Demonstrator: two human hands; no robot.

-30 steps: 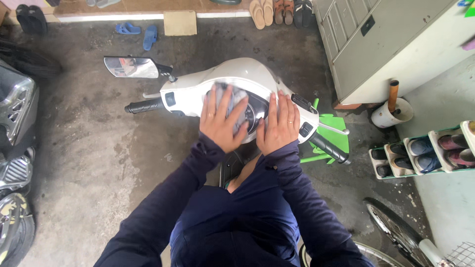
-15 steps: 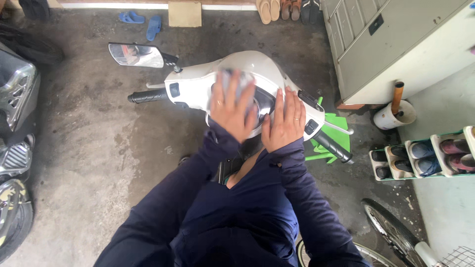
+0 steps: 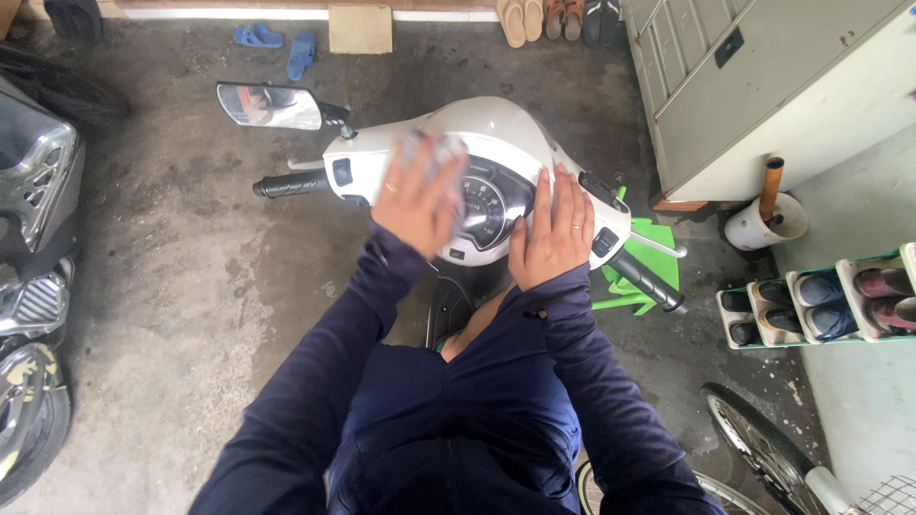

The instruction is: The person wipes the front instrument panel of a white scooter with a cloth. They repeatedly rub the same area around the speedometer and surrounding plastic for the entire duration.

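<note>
The white scooter handlebar head lies crosswise under the person, its long axis running from the black left handgrip at upper left down to the right handgrip at lower right, the round speedometer facing up. The left hand presses a pale cloth flat on the cover, its grip spread wide over the cloth; the right hand lies open and flat beside the dial, holding nothing. A mirror sticks out at the left. Below is a stained concrete floor. A grey metal cabinet, a shoe rack and a green stool stand to the right, another motorbike to the left, sandals along the far edge.
</note>
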